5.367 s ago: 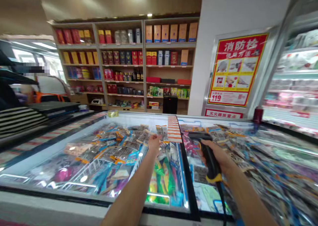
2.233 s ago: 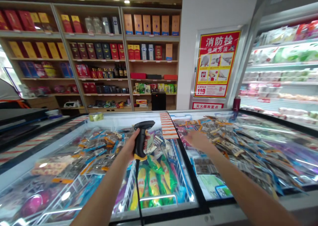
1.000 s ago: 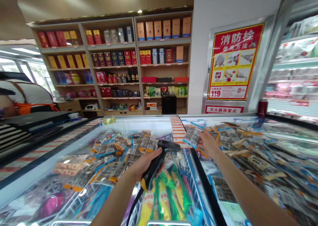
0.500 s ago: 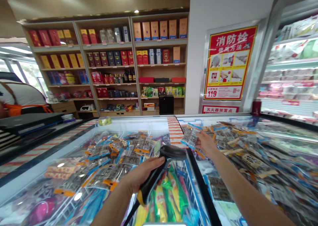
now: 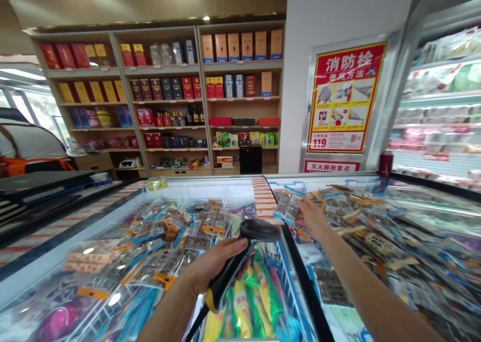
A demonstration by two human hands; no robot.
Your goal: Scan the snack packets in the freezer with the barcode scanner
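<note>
Left hand (image 5: pixel 221 262): fingers wrapped round one scanner (image 5: pixel 227 274), this side of the price-tag strip (image 5: pixel 263 196). Right hand (image 5: pixel 311 217): fingers pinching one packet (image 5: pixel 287 206), at the strip's right edge. Beyond it, six tan boxes (image 5: pixel 247 46) shelved.

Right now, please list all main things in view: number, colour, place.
scanner: one, black and yellow, left hand
held packet: one, clear and blue, right hand
loose packets: many, clear, freezer
bags: several, yellow, green, below scanner
label strip: one, white, orange, freezer top
tape roll: one, yellowish, freezer edge
boxes: many, multicoloured, wooden shelves
signs: two, red, wall
cylinder: one, dark red, back right
chiller: one, pale, far right
left hand: one, bare, gripping scanner
right hand: one, bare, holding held packet
</note>
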